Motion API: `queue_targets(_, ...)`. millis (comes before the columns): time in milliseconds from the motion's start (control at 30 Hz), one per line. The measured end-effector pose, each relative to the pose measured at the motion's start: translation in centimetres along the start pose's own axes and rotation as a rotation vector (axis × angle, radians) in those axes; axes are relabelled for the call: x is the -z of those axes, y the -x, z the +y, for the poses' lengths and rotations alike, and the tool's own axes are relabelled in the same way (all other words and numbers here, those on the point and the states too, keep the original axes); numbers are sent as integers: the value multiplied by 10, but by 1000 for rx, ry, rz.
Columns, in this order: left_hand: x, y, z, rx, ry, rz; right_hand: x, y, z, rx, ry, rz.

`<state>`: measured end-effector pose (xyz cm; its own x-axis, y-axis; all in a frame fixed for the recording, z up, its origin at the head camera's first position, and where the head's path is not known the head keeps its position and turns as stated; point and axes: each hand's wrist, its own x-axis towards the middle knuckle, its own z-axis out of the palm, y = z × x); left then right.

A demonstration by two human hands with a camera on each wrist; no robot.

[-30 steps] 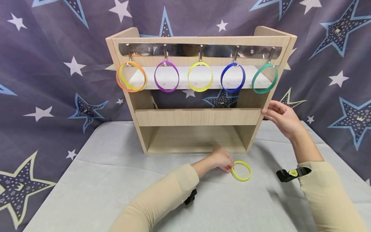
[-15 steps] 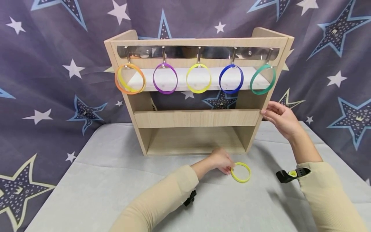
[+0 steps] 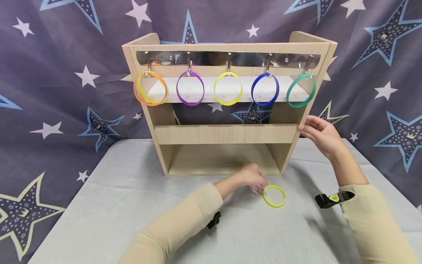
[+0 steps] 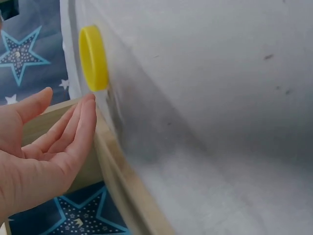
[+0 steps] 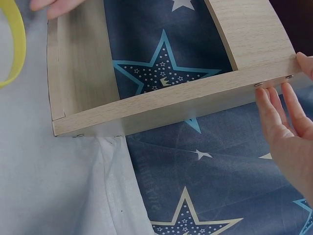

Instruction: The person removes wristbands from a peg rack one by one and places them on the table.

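A yellow ring (image 3: 275, 206) lies on the grey cloth in front of a wooden shelf unit (image 3: 225, 134). Just left of it is my left hand (image 3: 253, 176), slightly blurred. In the left wrist view the thumb and fingers are apart, with nothing between them, near the yellow ring (image 4: 93, 58). My right hand (image 3: 322, 135) touches the unit's right side. The right wrist view has its fingers (image 5: 291, 105) fairly straight against the outer side panel (image 5: 186, 110), thumb at the front edge.
Hooks on a metal strip (image 3: 211, 58) bear an orange ring (image 3: 134, 88) with a yellow one, then purple (image 3: 177, 88), yellow (image 3: 215, 88), blue (image 3: 252, 90) and green (image 3: 288, 94) rings. Behind hangs a star-patterned curtain (image 3: 66, 110). A white shelf (image 3: 207, 99) sits behind the rings.
My left hand has let go of the yellow ring and lifted slightly up and away from it. The ring stays on the cloth. My right hand keeps its place on the unit.
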<state>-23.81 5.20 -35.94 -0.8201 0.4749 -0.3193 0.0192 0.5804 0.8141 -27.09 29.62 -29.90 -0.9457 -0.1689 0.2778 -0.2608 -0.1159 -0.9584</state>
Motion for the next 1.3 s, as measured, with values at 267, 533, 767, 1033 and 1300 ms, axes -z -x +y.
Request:
queue_targets(267,15,5,9,-132,-152,-3,-1,1,0,-3,7,5)
queue_targets(533,24,10,30,-221,-189,24,0,1,0,-7,22,10)
queue_targets(767,31,14,50,-285,-175,43,0,1,1,6,32,7)
queue_targets(1033,40,18,63,-302,-87,32,1,1,1,5,51,8)
queue_targets(1300,46,22,70,-306,-29,55,1,1,1,-9,64,11)
